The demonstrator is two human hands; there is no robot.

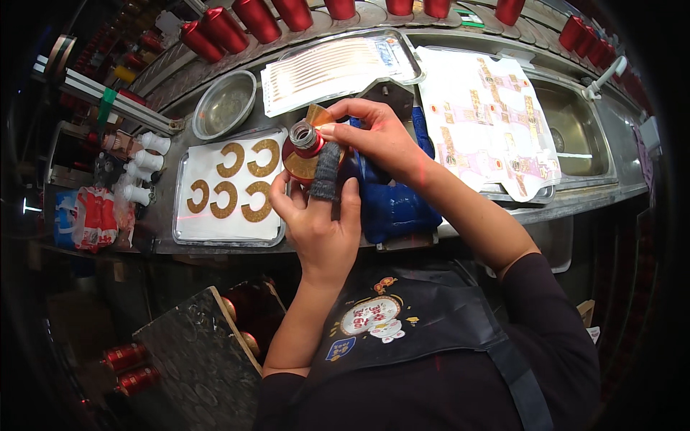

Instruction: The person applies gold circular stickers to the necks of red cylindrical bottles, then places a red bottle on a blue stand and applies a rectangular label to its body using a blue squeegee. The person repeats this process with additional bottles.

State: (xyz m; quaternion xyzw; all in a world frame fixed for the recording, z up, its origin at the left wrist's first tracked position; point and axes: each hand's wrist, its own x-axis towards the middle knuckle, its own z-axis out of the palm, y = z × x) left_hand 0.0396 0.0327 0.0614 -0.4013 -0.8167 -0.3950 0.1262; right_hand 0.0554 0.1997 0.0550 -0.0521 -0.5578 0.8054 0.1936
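Note:
My left hand (323,231), with a dark knitted sleeve on one finger, holds a red bottle (303,148) whose open, threaded neck faces up toward me. A gold C-shaped decal (299,165) lies around the neck on the bottle's shoulder. My right hand (372,129) pinches a gold piece (319,115) beside the neck; whether it is part of the same decal, I cannot tell. Left of the bottle, several gold C-shaped decals (230,160) lie on white backing sheets in a metal tray (180,237). Beneath my right forearm is a blue padded support (399,213).
A metal bowl (225,105) stands behind the decal tray. Sheets of gold strips (323,67) and printed decals (485,118) lie farther back, near a sink (574,137). Red bottles (256,20) line a conveyor (366,22). White plastic parts (148,160) sit at left.

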